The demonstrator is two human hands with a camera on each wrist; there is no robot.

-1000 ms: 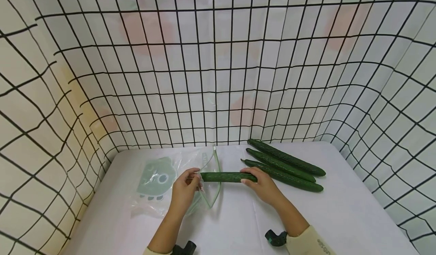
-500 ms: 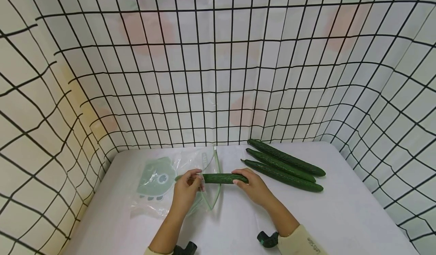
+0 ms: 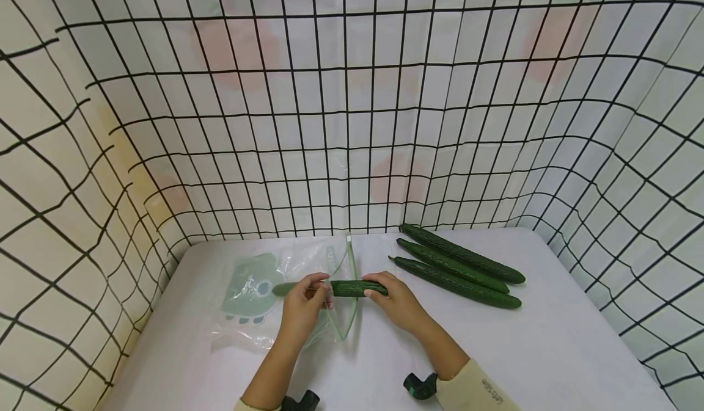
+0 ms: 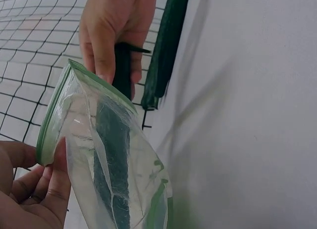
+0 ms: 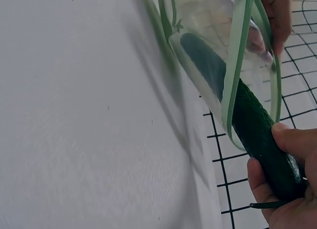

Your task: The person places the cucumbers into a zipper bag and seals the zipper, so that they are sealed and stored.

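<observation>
My right hand (image 3: 400, 301) grips the stem end of a dark green cucumber (image 3: 349, 288). The cucumber's far end lies inside a clear zip bag (image 3: 297, 253) with a green rim and a pale green printed figure. At the bag's mouth, my left hand (image 3: 299, 306) pinches the edge between thumb and fingers. In the left wrist view, the green zip rim (image 4: 48, 115) stands wide apart around the cucumber (image 4: 123, 73). From the right wrist, thumb and fingers show on either side of the cucumber (image 5: 262, 135), its thin stem sticking out below.
Three more cucumbers (image 3: 456, 264) lie side by side on the white table (image 3: 550, 350), to the right. Black wire grid panels (image 3: 352, 130) enclose the table at the back and both sides.
The right hand has moved left, sliding the cucumber deeper into the bag, so its tip now shows past the left hand. The left hand has stayed nearly still at the bag's mouth.
</observation>
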